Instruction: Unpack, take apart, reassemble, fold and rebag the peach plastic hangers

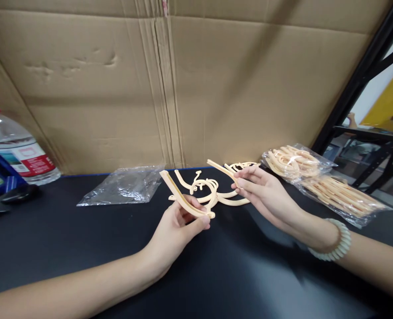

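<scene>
My left hand point(178, 226) pinches a curved cream plastic strip point(179, 196) between thumb and fingers, its far end pointing up and left. My right hand point(261, 190) holds the end of a second cream strip point(221, 169) that points left and slightly up. Between and behind both hands, a small pile of loose cream curved pieces point(213, 190) lies on the black table point(83, 248). A pale bead bracelet point(336, 246) circles my right wrist.
Two clear bags filled with the same cream pieces point(319, 177) lie at the right. An empty crumpled clear bag point(125, 186) lies left of centre. A water bottle point(15, 148) lies at the far left. A cardboard wall point(183, 79) backs the table.
</scene>
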Demonstrator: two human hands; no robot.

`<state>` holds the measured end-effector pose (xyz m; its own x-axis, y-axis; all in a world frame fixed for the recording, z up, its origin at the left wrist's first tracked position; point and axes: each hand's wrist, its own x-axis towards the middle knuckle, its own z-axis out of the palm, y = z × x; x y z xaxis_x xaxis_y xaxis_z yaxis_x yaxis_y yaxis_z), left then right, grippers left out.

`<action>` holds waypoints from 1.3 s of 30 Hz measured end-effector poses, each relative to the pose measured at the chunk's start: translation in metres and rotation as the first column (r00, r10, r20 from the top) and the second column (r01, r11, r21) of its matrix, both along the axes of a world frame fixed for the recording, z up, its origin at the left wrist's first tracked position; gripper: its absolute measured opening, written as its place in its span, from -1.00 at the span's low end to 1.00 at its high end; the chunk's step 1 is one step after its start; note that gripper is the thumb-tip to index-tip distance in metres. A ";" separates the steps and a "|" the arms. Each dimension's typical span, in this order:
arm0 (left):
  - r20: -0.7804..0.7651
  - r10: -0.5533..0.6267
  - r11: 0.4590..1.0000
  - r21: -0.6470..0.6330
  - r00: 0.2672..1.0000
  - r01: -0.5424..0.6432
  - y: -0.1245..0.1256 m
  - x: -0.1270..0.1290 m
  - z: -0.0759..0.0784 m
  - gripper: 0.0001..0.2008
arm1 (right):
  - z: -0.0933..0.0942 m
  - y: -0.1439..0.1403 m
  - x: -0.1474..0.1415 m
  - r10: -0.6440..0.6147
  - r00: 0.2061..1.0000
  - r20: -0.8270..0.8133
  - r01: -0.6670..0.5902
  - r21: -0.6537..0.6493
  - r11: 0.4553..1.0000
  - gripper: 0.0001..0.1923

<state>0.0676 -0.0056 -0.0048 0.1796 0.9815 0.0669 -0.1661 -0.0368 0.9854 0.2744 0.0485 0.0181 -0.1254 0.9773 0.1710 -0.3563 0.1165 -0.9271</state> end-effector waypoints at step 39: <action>-0.106 -0.005 0.998 0.056 0.994 0.011 -0.002 0.000 0.002 -0.72 | -0.018 -0.031 -0.022 0.310 0.898 0.311 -0.331 0.014 0.944 -0.79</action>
<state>0.0680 -0.0078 -0.0032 0.1960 0.9753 0.1023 -0.0613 -0.0919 0.9939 0.2527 0.0176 0.0003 -0.4855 0.8634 0.1374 -0.0911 0.1064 -0.9901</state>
